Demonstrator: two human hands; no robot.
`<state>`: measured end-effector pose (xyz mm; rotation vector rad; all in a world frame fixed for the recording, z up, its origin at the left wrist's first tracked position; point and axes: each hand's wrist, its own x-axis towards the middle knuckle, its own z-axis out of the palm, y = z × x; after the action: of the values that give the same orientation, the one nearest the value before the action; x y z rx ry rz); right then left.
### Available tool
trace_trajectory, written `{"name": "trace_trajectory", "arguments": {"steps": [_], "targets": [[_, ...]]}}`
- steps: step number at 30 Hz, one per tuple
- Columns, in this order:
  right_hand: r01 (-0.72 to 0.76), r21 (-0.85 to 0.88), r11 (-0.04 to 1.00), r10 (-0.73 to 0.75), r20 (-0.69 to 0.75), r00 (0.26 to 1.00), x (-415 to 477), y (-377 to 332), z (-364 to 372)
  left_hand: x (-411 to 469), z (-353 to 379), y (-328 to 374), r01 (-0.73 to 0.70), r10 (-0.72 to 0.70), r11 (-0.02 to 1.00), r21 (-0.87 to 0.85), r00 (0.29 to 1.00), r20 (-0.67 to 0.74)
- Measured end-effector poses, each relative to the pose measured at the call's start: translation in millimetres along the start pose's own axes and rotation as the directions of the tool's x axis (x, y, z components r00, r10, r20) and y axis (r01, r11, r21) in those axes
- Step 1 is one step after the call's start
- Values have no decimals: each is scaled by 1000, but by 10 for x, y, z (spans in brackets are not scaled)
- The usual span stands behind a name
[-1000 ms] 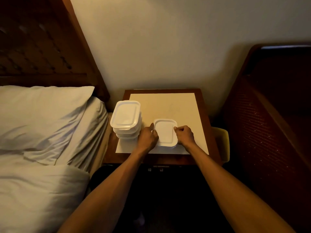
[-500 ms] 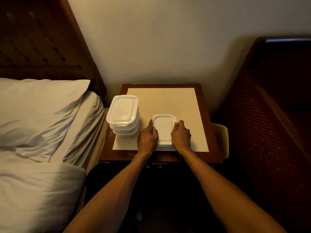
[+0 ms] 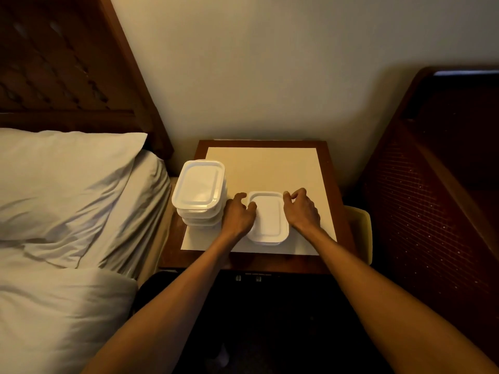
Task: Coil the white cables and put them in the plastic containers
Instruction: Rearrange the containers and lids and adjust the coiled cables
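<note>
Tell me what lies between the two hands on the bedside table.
Head view: one lidded white container lies between them. The left hand curls over its left edge; the right hand sits at its right side, fingers curled.

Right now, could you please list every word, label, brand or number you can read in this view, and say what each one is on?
No text can be read in this view.
single container: plain white lid, no label.
stack of containers: plain white lids, no label.
nightstand, front edge: a faint line of marks, too small and dark to read.
</note>
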<state>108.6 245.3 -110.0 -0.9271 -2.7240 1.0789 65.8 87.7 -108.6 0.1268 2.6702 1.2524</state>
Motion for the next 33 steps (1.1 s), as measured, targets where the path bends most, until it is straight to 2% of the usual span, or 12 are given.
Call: {"name": "trace_trajectory", "arguments": {"steps": [4,7,10,15,19,24,28,33], "targets": [[-80,196,977,67,72,995,195,-157,91,193,103,165,111,-109,976,-188,994,19],[-98,263,960,75,94,993,249,-162,207,335,197,143,201,-206,937,-284,978,13],[-72,303,950,57,57,997,257,-152,294,381,279,60,219,-242,908,-358,970,-21],[-33,277,960,55,-72,996,221,-157,364,380,336,60,196,-236,932,-306,967,-100],[-6,242,970,33,-105,994,142,-121,357,302,266,96,167,-194,954,-247,977,-89],[-68,262,963,97,-102,990,-5,-26,221,139,146,121,113,-116,991,65,992,47],[-73,191,979,86,-59,995,-156,129,44,-78,60,53,41,-46,992,121,998,36],[-81,79,994,73,103,992,-362,279,-52,-411,42,-63,39,-49,990,137,997,65]]}}
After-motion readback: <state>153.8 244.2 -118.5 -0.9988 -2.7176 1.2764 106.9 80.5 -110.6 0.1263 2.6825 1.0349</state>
